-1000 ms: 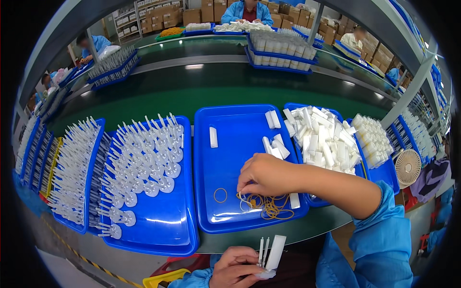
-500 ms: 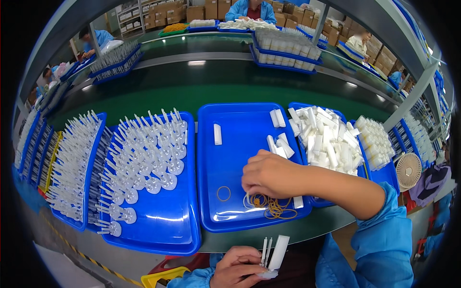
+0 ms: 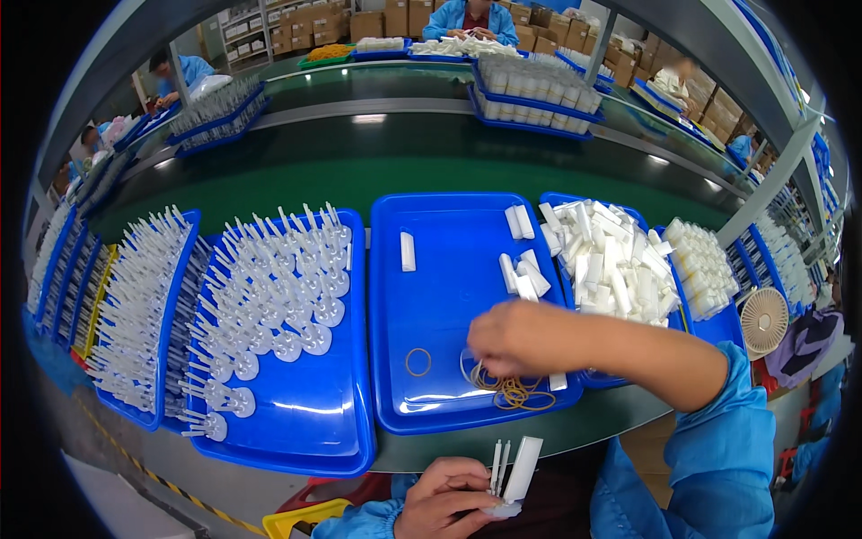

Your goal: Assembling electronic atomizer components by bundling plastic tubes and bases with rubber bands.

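My right hand (image 3: 530, 339) reaches over the middle blue tray (image 3: 449, 296), fingers curled down at a heap of tan rubber bands (image 3: 514, 392) near its front edge; whether a band is pinched is hidden. One loose rubber band (image 3: 418, 362) lies apart to the left. Low by my lap, my left hand (image 3: 449, 499) grips a small bundle of white plastic pieces (image 3: 512, 467) standing upright. A few white rectangular pieces (image 3: 521, 274) lie in the same tray.
A tray heaped with white rectangular pieces (image 3: 611, 260) sits to the right. Left trays hold rows of white stemmed disc parts (image 3: 278, 296). A green conveyor belt (image 3: 359, 171) runs behind, with other workers beyond it. A small fan (image 3: 765, 321) stands at right.
My right hand has shifted slightly right and lower over the rubber band heap. The left hand keeps the white bundle in the same spot.
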